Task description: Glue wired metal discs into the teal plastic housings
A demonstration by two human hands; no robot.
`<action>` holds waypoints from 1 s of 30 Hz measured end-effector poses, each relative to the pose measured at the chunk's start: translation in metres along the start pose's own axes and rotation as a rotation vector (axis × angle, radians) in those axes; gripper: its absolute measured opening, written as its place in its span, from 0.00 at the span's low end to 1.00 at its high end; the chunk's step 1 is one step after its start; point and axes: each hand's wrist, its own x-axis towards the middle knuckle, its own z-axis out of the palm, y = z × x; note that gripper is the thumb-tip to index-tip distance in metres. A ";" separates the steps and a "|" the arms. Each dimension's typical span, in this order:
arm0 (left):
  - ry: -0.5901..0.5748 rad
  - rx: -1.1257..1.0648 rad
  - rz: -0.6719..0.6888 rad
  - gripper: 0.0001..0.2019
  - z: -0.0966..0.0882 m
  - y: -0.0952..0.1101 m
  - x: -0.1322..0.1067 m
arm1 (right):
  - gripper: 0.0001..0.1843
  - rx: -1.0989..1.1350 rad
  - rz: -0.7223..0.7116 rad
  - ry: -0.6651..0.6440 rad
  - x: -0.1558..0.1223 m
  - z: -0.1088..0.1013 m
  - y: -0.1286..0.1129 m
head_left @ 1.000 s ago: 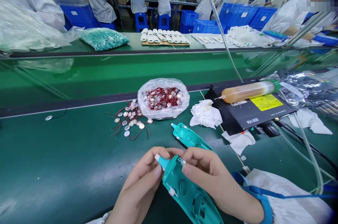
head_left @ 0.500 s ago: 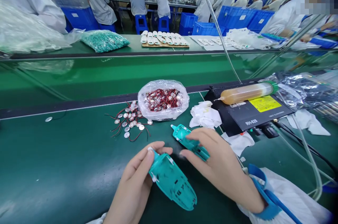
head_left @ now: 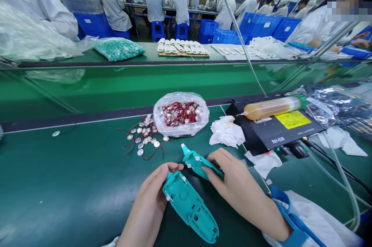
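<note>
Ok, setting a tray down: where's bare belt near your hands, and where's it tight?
Bare green belt lies left of the left hand, holding a teal casing, and the loose wired discs. Crowded: beyond the right hand, around its smaller teal piece, tissue, bagged discs and black RH-928 unit.

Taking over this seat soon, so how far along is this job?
Looks done: a pile of wired metal discs lies out on the green bench. In hand: the left hand holds a large teal plastic shell, the right hand a smaller teal plastic shell, apart. Remaining: more discs fill the plastic bag.
</note>
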 end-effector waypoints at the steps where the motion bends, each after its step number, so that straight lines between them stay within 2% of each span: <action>1: -0.001 0.006 -0.001 0.12 -0.001 0.000 0.000 | 0.06 0.042 -0.003 0.019 -0.001 -0.002 -0.001; 5: -0.041 0.027 -0.015 0.13 -0.004 -0.001 -0.001 | 0.05 0.153 -0.026 0.056 -0.005 -0.005 -0.005; 10: -0.060 0.018 -0.025 0.13 -0.003 -0.001 -0.001 | 0.05 0.247 -0.012 0.030 -0.007 -0.006 -0.008; 14: -0.135 0.019 -0.007 0.10 -0.004 -0.002 -0.001 | 0.05 0.351 0.007 0.017 -0.008 -0.008 -0.008; 20: -0.178 0.081 0.024 0.10 -0.007 -0.002 0.000 | 0.06 0.616 0.165 -0.159 -0.005 -0.013 -0.009; 23: -0.113 0.300 0.165 0.10 -0.007 0.002 0.004 | 0.06 0.650 0.200 -0.200 -0.004 -0.014 -0.009; 27: -0.142 0.772 0.517 0.06 -0.008 0.009 0.012 | 0.07 0.699 0.203 -0.241 -0.003 -0.014 -0.010; 30: -0.130 0.954 0.686 0.08 -0.012 0.009 0.014 | 0.12 0.664 0.170 -0.249 -0.003 -0.015 -0.010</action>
